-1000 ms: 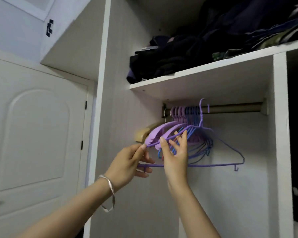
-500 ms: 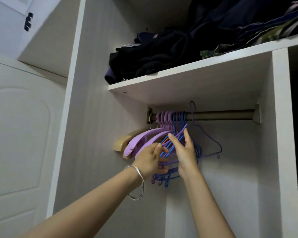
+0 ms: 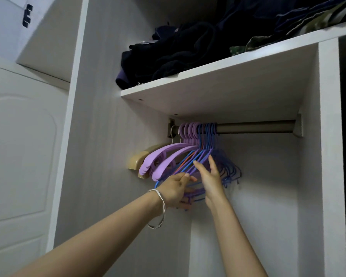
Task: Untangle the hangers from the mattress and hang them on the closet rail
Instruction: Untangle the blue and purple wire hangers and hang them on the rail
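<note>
The left hand (image 3: 174,188) reaches up from the lower left with its fingers curled around the near ends of the thin hangers (image 3: 228,168), gripping them where their bottom bars bunch together. A thin pale bracelet (image 3: 160,208) hangs loose on that wrist. The right hand (image 3: 211,180) is just beside it, touching it at the fingertips. Its fingers are straight and spread, pointing upward and lying flat against the sloping shoulders of the same thin hangers. The thumb stands apart on the left, and nothing is clasped in this hand.

The thin hangers are blue and purple, with one orange arm showing among them. Their hooks sit packed together on the rail (image 3: 254,126), and their bodies are swung toward the left side wall. Left of them on the rail hang the wide purple hangers (image 3: 162,156), and behind those a beige hanger (image 3: 138,156) lies nearest the wall. All the hooks crowd the left end of the rail, beside its bracket.

The metal rail runs across the closet just under a white shelf (image 3: 208,82). A pile of dark folded clothes (image 3: 178,52) lies on that shelf, reaching its front edge. A white upright panel (image 3: 328,136) closes the section on the right. Outside the closet, on the far left, stands a white panelled door (image 3: 18,156).
</note>
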`<state>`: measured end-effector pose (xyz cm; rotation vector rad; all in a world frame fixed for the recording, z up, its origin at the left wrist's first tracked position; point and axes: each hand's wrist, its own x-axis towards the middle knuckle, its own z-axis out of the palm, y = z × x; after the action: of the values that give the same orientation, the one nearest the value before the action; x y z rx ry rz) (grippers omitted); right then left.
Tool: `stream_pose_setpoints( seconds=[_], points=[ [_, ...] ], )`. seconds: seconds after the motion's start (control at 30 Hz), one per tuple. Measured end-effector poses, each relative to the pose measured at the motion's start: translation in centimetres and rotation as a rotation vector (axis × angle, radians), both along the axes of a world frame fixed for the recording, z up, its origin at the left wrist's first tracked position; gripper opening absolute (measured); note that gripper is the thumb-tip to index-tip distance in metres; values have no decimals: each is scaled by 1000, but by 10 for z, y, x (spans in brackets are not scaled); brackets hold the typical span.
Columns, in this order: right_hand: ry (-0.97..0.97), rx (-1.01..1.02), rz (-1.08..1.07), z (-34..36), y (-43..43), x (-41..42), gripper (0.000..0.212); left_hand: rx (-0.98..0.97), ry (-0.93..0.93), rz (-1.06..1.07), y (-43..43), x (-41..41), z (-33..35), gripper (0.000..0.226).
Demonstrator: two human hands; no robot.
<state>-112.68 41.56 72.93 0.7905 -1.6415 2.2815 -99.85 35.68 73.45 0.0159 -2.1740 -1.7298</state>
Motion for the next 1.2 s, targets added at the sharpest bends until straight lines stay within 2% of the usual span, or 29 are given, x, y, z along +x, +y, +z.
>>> stream_pose_setpoints(
  seconds=[0.2,0.3,0.47,0.57,0.7,0.9,1.07,1.2],
  points=[
    [24,25,-57,-19,-4,17,83,-94,-47,-34,-11,16,-13,32],
    [137,55,-148,-24,-4,36,85,-84,-15,-1,-23,34,-17,24],
    [371,56,-320,-24,-12,71,79,-65,73,80,-64,75,-23,30],
    [460,70,-335,-24,-31,103,82,-63,131,165,-96,108,-29,30],
    [529,74,-221,-28,-77,159,76,-119,196,309,-142,167,-40,31],
    [604,241,56,-52,-166,282,67,-222,208,596,-227,296,-77,28],
    [618,340,285,-101,-278,407,66,-362,63,898,-322,447,-141,46],
    [615,462,468,-164,-373,521,67,-410,-185,1122,-386,585,-221,58]
  ],
)
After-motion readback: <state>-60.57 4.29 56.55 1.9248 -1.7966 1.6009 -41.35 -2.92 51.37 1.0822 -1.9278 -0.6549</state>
